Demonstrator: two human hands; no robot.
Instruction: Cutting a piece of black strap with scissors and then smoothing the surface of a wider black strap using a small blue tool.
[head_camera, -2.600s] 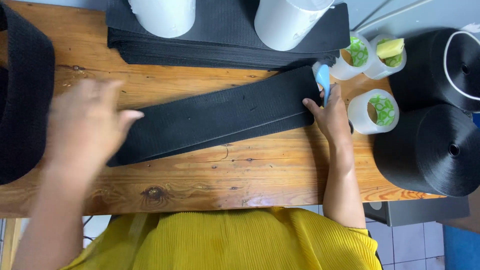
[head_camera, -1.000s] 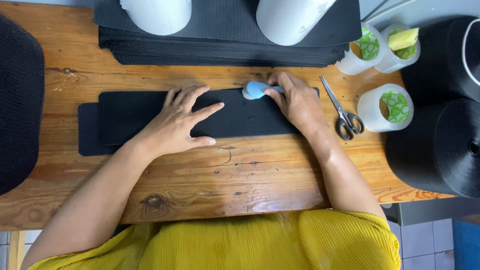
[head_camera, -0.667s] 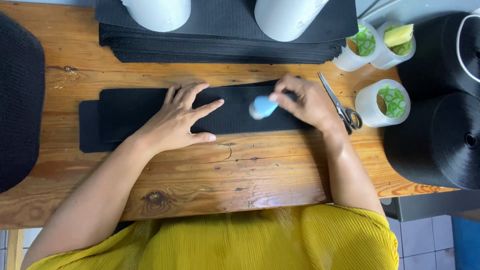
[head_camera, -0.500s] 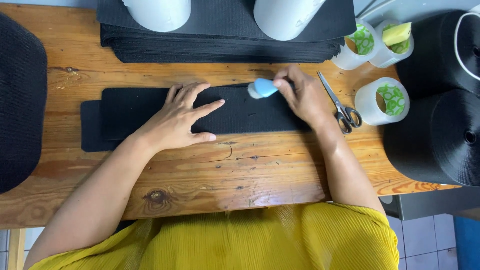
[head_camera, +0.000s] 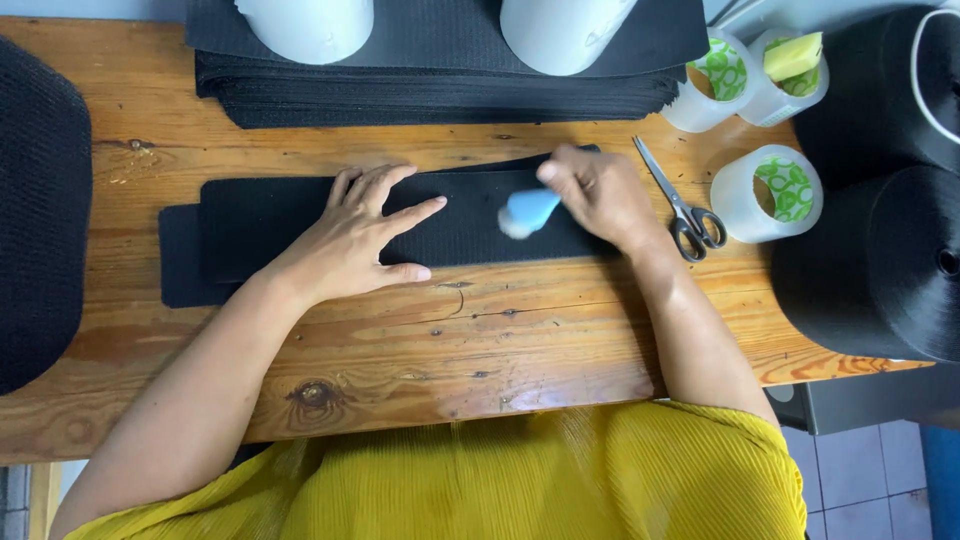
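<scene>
A wooden table (head_camera: 400, 350) fills most of the frame, its grain and a dark knot showing in the lower middle. At the right edge stand two big spools of black thread (head_camera: 880, 270), one above the other, and at the far left edge lies a dark mesh pad (head_camera: 40, 200). Along the top centre a thick stack of black fabric pieces (head_camera: 440, 80) lies under two white cylinders (head_camera: 310, 20) (only their lower ends show). In the middle of the frame a long black fabric strip (head_camera: 270, 215) lies flat across the table, with another dark piece sticking out beneath its left end. The person, in a yellow pleated top (head_camera: 520, 480) at the bottom of the frame, works on this strip. The left hand (head_camera: 350, 240) lies palm down on the strip left of centre, fingers spread and flat, gripping nothing, only pressing the cloth. The right hand (head_camera: 595, 195), just right of centre, has its fingers curled around a small light-blue tool (head_camera: 528, 212), whose pale tip points left and touches the strip; its exact kind is too blurred to tell. Just right of that hand a pair of scissors (head_camera: 682, 205) lies closed on the wood. In the upper right sit three translucent plastic cups (head_camera: 735, 205), one holding a yellow piece (head_camera: 795, 55).
</scene>
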